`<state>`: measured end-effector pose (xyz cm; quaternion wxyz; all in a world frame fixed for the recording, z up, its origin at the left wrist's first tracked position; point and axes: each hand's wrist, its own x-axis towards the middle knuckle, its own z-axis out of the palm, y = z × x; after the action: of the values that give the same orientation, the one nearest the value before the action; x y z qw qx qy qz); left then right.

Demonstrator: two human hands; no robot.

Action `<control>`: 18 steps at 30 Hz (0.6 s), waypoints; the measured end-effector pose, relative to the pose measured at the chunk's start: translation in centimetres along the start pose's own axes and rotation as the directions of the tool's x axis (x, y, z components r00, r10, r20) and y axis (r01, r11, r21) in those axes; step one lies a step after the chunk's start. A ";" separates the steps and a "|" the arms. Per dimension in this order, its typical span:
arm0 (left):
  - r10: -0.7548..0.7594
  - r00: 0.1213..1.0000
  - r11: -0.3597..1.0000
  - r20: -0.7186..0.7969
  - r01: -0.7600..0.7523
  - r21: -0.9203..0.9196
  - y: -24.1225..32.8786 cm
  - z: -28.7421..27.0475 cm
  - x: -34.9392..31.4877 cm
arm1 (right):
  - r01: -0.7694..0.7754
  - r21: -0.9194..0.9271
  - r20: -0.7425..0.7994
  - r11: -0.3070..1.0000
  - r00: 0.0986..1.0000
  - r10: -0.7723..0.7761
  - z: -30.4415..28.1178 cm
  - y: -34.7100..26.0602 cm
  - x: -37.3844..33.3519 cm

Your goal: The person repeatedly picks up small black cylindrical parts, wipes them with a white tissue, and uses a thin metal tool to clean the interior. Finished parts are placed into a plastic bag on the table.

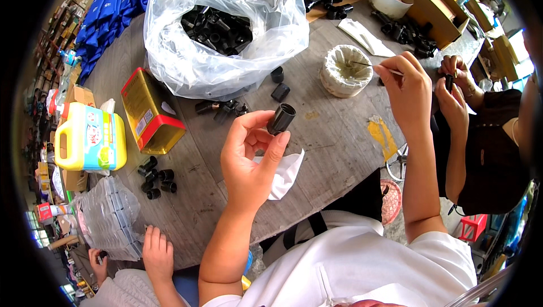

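Between the thumb and fingers of my left hand (249,163) is a black cylindrical cap (281,119), tilted with its open end up. A crumpled white tissue (288,176) lies on the table just behind that hand. My right hand (405,89) pinches a thin stick (362,64), which reaches left over a small white tub (344,87). The tub has a plastic lining and a pale, wet-looking substance inside; whether the stick's tip touches it, I cannot tell. Several loose black caps (280,92) lie beyond my left hand.
A large clear bag (164,30) of black parts stands at the back. To the left are a gold-and-red tin (141,112), a yellow jug (116,140), more caps (151,174) and clear plastic trays (110,211). Co-workers' hands show at right (452,95) and lower left (158,253).
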<state>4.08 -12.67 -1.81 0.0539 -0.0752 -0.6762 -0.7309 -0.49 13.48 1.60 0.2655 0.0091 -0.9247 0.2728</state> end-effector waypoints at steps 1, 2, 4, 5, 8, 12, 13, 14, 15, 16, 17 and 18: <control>0.008 1.000 1.000 0.006 -0.008 0.007 -0.1 -0.1 0.0 | -0.013 0.010 -0.002 1.000 1.000 0.013 0.0 0.1 0.1; 0.002 1.000 1.000 0.007 -0.002 -0.008 0.0 -0.1 0.0 | -0.026 0.018 -0.006 1.000 1.000 0.026 -0.1 0.3 0.2; -0.009 1.000 0.999 0.008 0.010 -0.037 0.1 0.1 0.0 | -0.134 0.113 0.042 0.985 0.991 0.130 0.4 1.1 0.1; -0.030 1.000 0.998 0.007 0.031 -0.064 0.3 0.1 0.0 | -0.189 0.161 0.071 0.969 0.981 0.179 0.8 1.5 0.0; -0.102 0.995 0.980 0.005 0.102 -0.170 0.8 0.3 0.0 | -0.379 0.328 0.197 0.866 0.923 0.329 1.1 2.8 -0.4; -0.211 0.977 0.918 0.039 0.212 -0.335 0.7 0.3 0.1 | -0.328 0.531 0.122 0.782 0.942 0.312 1.4 2.6 -0.9; -0.234 0.971 0.901 0.056 0.238 -0.362 0.6 0.3 0.1 | -0.318 0.530 0.107 0.786 0.945 0.310 1.4 2.5 -0.9; -0.252 0.966 0.888 0.064 0.257 -0.381 0.6 0.3 0.1 | -0.307 0.531 0.093 0.790 0.947 0.306 1.5 2.5 -1.0; -0.269 0.961 0.874 0.073 0.275 -0.401 0.6 0.3 0.0 | -0.297 0.531 0.079 0.793 0.950 0.302 1.6 2.4 -1.0; -0.285 0.955 0.859 0.082 0.292 -0.420 0.6 0.3 0.0 | -0.306 0.538 0.071 0.785 0.945 0.320 1.6 2.5 -1.1; -0.305 0.947 0.839 0.102 0.317 -0.443 0.6 0.2 0.0 | -0.318 0.546 0.067 0.775 0.939 0.338 1.8 2.6 -1.2; -0.324 0.938 0.817 0.122 0.342 -0.465 0.7 0.2 0.1 | -0.330 0.553 0.064 0.765 0.932 0.356 1.9 2.6 -1.3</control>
<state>4.15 -12.55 -1.13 -0.1074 0.0195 -0.4776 -0.8718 -0.68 14.60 -1.72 0.2175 -0.0894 -0.7849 0.5733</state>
